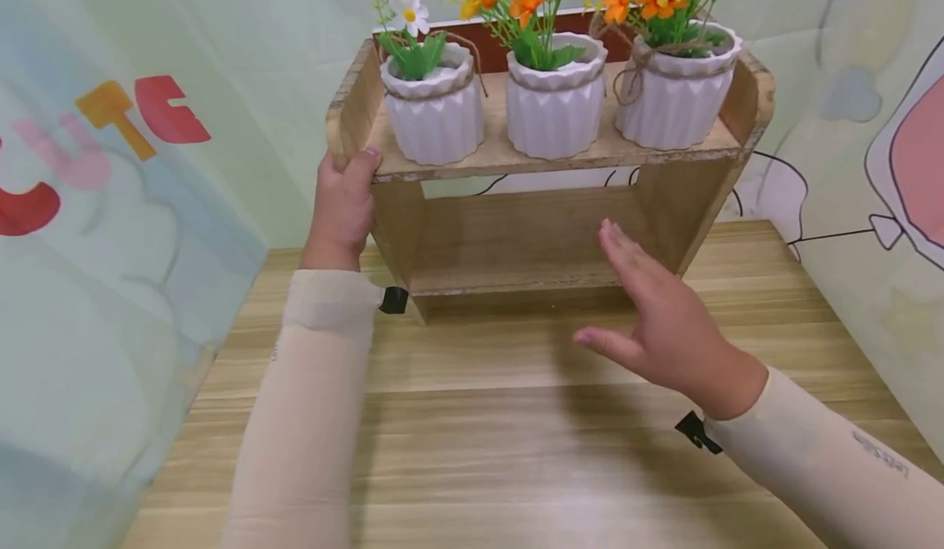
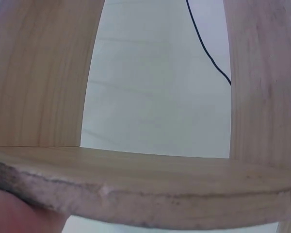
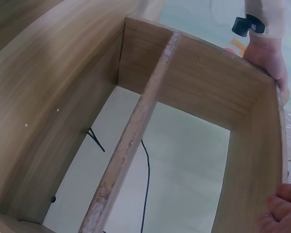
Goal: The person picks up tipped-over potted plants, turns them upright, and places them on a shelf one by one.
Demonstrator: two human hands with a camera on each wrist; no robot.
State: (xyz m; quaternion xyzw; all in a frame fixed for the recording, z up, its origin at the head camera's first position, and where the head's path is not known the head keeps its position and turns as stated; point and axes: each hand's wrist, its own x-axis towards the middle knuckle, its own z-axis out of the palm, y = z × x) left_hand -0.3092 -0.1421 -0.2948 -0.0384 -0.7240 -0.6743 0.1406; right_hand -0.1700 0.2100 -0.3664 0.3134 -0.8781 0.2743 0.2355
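A small wooden shelf (image 1: 531,242) with two boards stands on the table in the head view. My left hand (image 1: 345,203) grips its upper left corner, the thumb lying on the top board's front edge. In the left wrist view part of that hand (image 2: 19,216) shows under a board edge. My right hand (image 1: 667,324) is held before the shelf's right half, fingers straight, thumb spread, holding nothing. On the top board stand three white fluted pots: one with white daisies (image 1: 433,115), a middle one with orange and yellow flowers (image 1: 555,111), and a similar right one (image 1: 677,94).
The light wood-grain table (image 1: 472,451) spreads out in front of the shelf. Printed cloth walls (image 1: 147,303) stand at the left, back and right, with a pink balloon drawing (image 1: 922,164) on the right one. Twine is tied round the pots.
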